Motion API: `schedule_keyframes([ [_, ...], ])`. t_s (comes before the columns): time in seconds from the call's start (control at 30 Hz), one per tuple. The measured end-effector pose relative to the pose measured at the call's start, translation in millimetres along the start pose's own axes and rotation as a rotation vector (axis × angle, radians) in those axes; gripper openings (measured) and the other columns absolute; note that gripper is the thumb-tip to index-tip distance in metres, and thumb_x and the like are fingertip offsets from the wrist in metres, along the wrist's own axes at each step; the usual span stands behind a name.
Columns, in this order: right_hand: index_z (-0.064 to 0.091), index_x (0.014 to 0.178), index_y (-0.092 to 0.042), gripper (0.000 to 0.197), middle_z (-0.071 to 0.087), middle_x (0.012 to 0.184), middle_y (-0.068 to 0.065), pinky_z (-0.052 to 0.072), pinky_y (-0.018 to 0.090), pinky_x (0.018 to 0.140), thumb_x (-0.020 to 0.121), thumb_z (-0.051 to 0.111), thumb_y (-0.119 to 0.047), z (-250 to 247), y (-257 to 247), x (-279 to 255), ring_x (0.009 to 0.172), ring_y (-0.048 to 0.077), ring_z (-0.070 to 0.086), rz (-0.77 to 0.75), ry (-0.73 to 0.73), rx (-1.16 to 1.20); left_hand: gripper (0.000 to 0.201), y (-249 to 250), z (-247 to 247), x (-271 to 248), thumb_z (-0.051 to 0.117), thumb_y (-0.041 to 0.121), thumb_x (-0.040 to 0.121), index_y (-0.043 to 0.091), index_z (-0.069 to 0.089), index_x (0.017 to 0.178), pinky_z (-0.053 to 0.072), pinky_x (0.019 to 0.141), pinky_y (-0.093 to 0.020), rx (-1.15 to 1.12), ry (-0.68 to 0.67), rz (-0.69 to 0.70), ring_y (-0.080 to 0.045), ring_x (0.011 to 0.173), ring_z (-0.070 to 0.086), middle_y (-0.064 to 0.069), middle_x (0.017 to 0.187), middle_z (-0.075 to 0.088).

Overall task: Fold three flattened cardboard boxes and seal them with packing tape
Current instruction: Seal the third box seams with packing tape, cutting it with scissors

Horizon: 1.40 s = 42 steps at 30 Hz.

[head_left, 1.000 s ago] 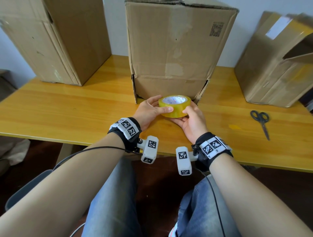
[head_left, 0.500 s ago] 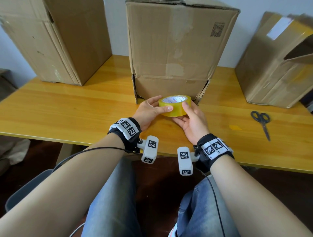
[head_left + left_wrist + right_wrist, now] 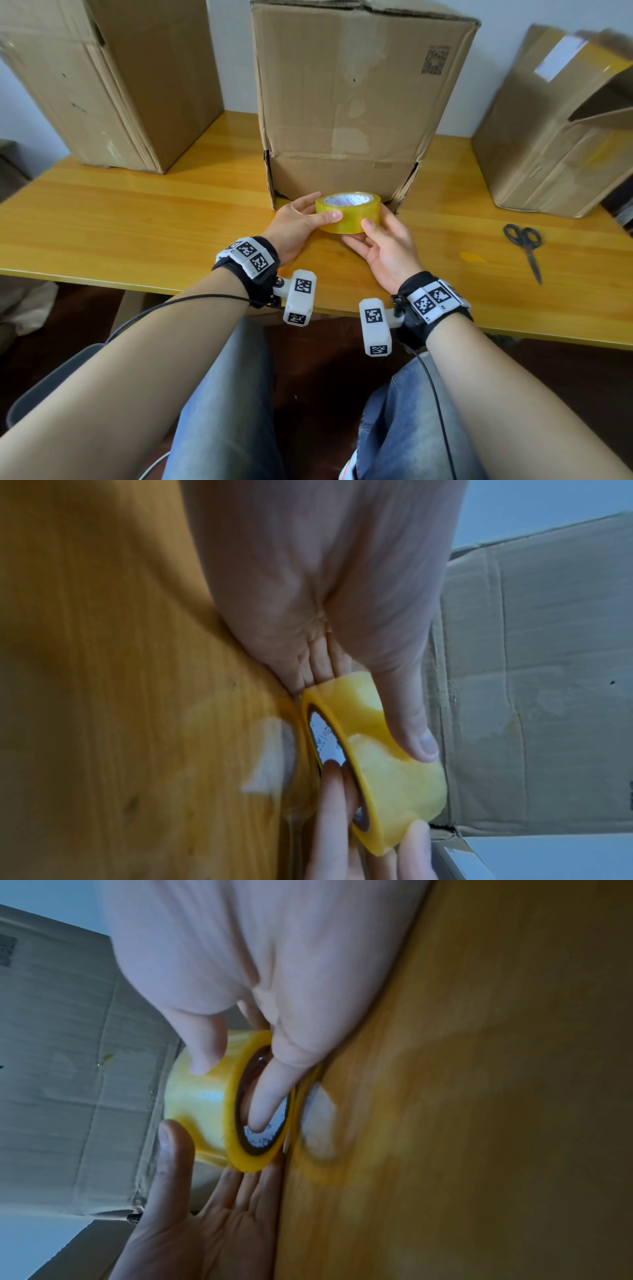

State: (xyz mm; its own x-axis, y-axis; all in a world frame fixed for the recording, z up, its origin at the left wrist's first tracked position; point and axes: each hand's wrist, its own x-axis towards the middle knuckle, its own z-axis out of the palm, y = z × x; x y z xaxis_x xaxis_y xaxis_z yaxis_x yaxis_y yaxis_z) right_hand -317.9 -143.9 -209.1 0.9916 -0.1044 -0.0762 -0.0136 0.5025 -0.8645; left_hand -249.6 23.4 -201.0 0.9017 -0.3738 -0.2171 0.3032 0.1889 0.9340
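Evidently hunting the tape's loose end, the left hand (image 3: 297, 219) and right hand (image 3: 387, 246) each keep a pinching grip on the tape roll (image 3: 347, 212), lifted just above the counter (image 3: 137, 222).

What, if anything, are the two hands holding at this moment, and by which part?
Both hold the yellow roll of packing tape: left hand and right hand each press a thumb on its outer band, fingers beneath.
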Motion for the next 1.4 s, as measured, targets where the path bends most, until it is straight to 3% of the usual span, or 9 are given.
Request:
schedule_keyframes([
  [0.13, 0.047, 0.144, -0.012, 0.045, 0.067, 0.129, 0.018, 0.056, 0.044, 0.096, 0.101, 0.048, 0.001, 1, -1, 1, 0.117, 0.034, 0.066, 0.003, 0.000, -0.005, 0.075, 0, 0, -1, 0.078, 0.008, 0.082, 0.011, 0.040, 0.147, 0.053, 0.100, -0.037, 0.026, -0.012, 0.006, -0.019, 0.117, 0.065, -0.009, 0.133, 0.064],
  [0.27, 0.053, 0.139, -0.009, 0.041, 0.066, 0.129, 0.018, 0.056, 0.045, 0.096, 0.099, 0.060, -0.011, 3, 0, 0, 0.118, 0.034, 0.065, -0.038, 0.027, -0.026, 0.077, -1, 1, -1, 0.080, 0.008, 0.081, 0.010, 0.042, 0.147, 0.054, 0.098, -0.036, 0.046, 0.003, 0.017, -0.019, 0.116, 0.066, -0.009, 0.133, 0.064],
  [0.4, 0.052, 0.139, -0.013, 0.040, 0.065, 0.131, 0.017, 0.058, 0.041, 0.091, 0.100, 0.056, -0.004, 2, 0, 0, 0.117, 0.031, 0.066, -0.028, 0.025, -0.030, 0.075, -1, 1, -1, 0.078, 0.008, 0.082, 0.010, 0.041, 0.147, 0.056, 0.094, -0.033, 0.044, 0.001, 0.013, -0.018, 0.114, 0.066, -0.009, 0.133, 0.064],
  [0.5, 0.045, 0.146, -0.011, 0.047, 0.061, 0.136, 0.017, 0.057, 0.042, 0.095, 0.101, 0.052, -0.001, 1, 2, 0, 0.122, 0.031, 0.063, -0.032, 0.020, -0.052, 0.076, 0, 0, -1, 0.078, 0.010, 0.082, 0.011, 0.040, 0.148, 0.053, 0.101, -0.039, 0.036, -0.013, 0.001, -0.020, 0.117, 0.065, -0.009, 0.134, 0.063],
  [0.63, 0.044, 0.147, -0.012, 0.048, 0.062, 0.134, 0.019, 0.055, 0.046, 0.098, 0.101, 0.050, 0.001, 2, 2, 0, 0.121, 0.034, 0.063, -0.021, 0.022, -0.023, 0.084, -1, -1, 0, 0.080, 0.013, 0.077, 0.009, 0.038, 0.149, 0.050, 0.105, -0.041, 0.027, -0.012, 0.005, -0.021, 0.119, 0.064, -0.010, 0.135, 0.062],
  [0.93, 0.045, 0.144, -0.010, 0.058, 0.063, 0.128, 0.025, 0.057, 0.057, 0.089, 0.089, 0.040, 0.008, 7, 3, 7, 0.116, 0.040, 0.065, 0.019, 0.153, -0.017, 0.108, 0, 2, 3, 0.088, 0.028, 0.063, 0.012, 0.033, 0.154, 0.047, 0.108, -0.037, 0.264, -0.055, 0.033, -0.018, 0.126, 0.057, -0.008, 0.138, 0.059],
  [1.17, 0.044, 0.142, -0.010, 0.062, 0.062, 0.128, 0.024, 0.058, 0.055, 0.086, 0.086, 0.035, 0.015, 8, 0, 6, 0.114, 0.038, 0.065, 0.001, 0.149, -0.028, 0.107, 0, 2, 1, 0.088, 0.025, 0.061, 0.011, 0.036, 0.153, 0.051, 0.103, -0.031, 0.255, -0.043, 0.031, -0.016, 0.122, 0.060, -0.007, 0.134, 0.062],
  [1.3, 0.043, 0.140, -0.012, 0.072, 0.059, 0.128, 0.022, 0.059, 0.052, 0.085, 0.080, 0.027, 0.025, 10, 2, 4, 0.110, 0.035, 0.066, -0.030, 0.167, -0.081, 0.087, 1, 2, 1, 0.084, 0.015, 0.075, 0.009, 0.039, 0.150, 0.054, 0.094, -0.026, 0.235, -0.038, 0.011, -0.012, 0.110, 0.065, -0.002, 0.120, 0.067],
  [1.4, 0.041, 0.144, -0.008, 0.069, 0.059, 0.129, 0.026, 0.059, 0.053, 0.085, 0.082, 0.030, 0.020, 7, 3, 5, 0.112, 0.040, 0.066, -0.011, 0.155, -0.031, 0.092, 1, 2, 0, 0.085, 0.016, 0.071, 0.007, 0.039, 0.150, 0.051, 0.102, -0.033, 0.217, -0.037, 0.000, -0.015, 0.113, 0.065, -0.005, 0.123, 0.066],
])
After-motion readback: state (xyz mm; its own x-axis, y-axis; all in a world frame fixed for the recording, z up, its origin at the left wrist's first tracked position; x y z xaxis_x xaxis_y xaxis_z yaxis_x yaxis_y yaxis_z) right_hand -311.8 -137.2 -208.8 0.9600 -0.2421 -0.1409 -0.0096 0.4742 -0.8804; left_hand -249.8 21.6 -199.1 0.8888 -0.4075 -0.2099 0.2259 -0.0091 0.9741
